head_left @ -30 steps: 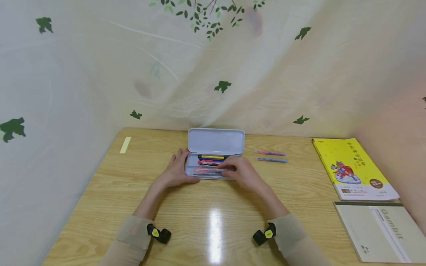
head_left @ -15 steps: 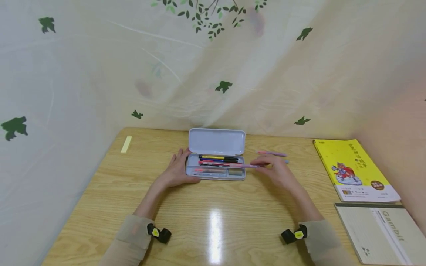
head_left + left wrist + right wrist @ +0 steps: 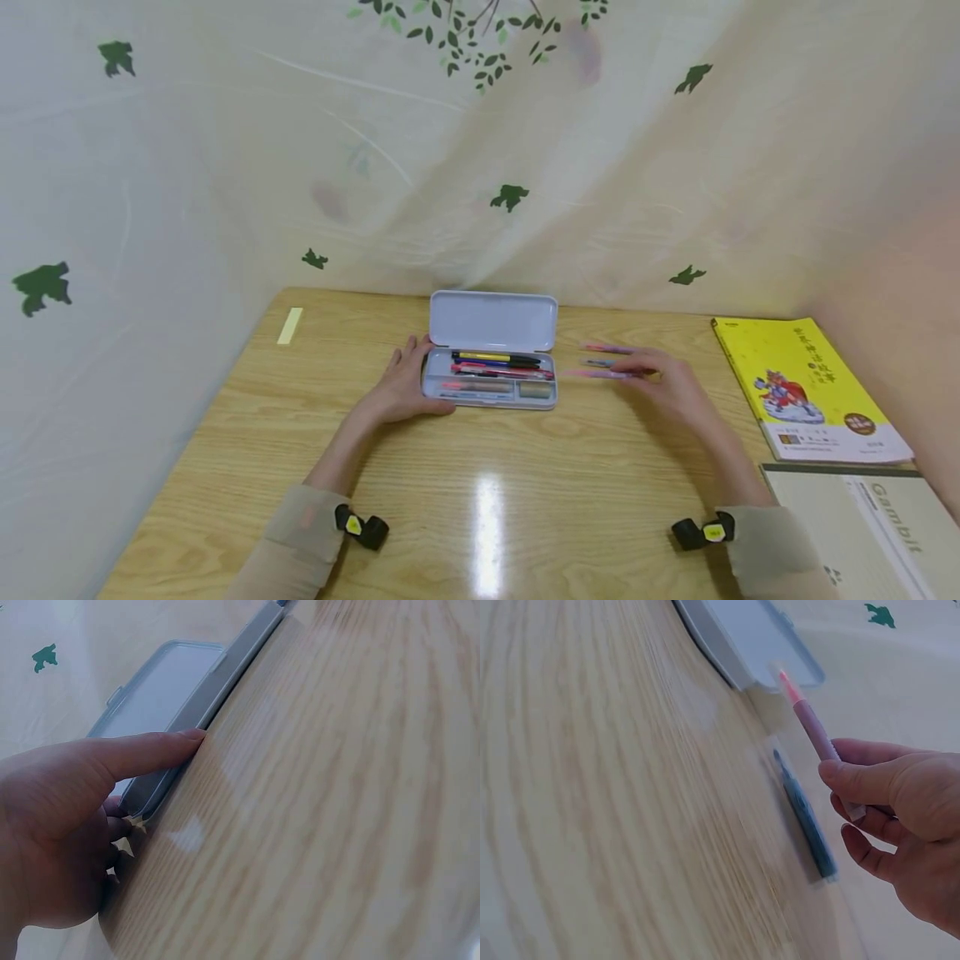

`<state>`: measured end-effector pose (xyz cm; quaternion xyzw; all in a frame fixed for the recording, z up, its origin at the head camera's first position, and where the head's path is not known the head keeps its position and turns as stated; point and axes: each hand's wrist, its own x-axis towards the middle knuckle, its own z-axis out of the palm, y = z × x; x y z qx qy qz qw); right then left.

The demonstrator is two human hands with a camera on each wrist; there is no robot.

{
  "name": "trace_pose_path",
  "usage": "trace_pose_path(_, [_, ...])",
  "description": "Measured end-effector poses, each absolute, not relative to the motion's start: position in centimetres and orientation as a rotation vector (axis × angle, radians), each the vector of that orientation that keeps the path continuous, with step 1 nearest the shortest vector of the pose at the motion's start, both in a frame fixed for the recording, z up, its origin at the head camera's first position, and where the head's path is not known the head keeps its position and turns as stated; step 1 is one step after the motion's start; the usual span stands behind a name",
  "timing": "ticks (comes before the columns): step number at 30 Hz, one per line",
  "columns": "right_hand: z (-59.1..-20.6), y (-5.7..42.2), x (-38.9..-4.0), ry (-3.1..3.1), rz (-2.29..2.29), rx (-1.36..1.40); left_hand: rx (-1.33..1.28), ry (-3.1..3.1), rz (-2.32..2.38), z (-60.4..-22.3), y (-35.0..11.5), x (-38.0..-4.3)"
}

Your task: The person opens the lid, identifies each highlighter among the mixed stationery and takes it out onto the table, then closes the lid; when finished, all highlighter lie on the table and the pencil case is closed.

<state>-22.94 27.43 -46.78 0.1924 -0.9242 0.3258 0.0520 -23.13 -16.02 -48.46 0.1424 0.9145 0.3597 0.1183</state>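
Observation:
An open pale blue pencil case stands at the back of the table, its lid tipped up. My left hand holds its left end, thumb along the front wall and fingers round the side. Inside lie a yellow-and-black pen, red pens and a small greyish block. Right of the case, my right hand pinches a purple highlighter with a pink tip under a clear cap. A blue highlighter lies below it on the table, and another pink-and-purple highlighter lies behind.
At the right edge lie a yellow book and, in front of it, a grey Gambit notebook. A cream strip is on the table at back left. A patterned curtain hangs behind the table.
My right hand has drawn the purple highlighter out of the pencil case and carried it right, close to the other two highlighters. The left hand stays at the case.

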Motion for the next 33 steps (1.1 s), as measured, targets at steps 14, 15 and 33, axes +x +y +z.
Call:
trace_pose_path(14, [-46.7, 29.5, -23.0, -2.853, 0.942, 0.532, 0.418, 2.673, 1.039, -48.4, -15.9, -23.1])
trace_pose_path(15, [-46.7, 29.5, -23.0, -2.859, 0.944, 0.524, 0.417, 2.675, 1.039, -48.5, -15.9, -23.1])
trace_pose_path(33, [-47.6, 30.1, -23.3, -2.920, 0.960, 0.465, 0.416, 2.680, 1.047, -48.4, -16.0, -23.1])
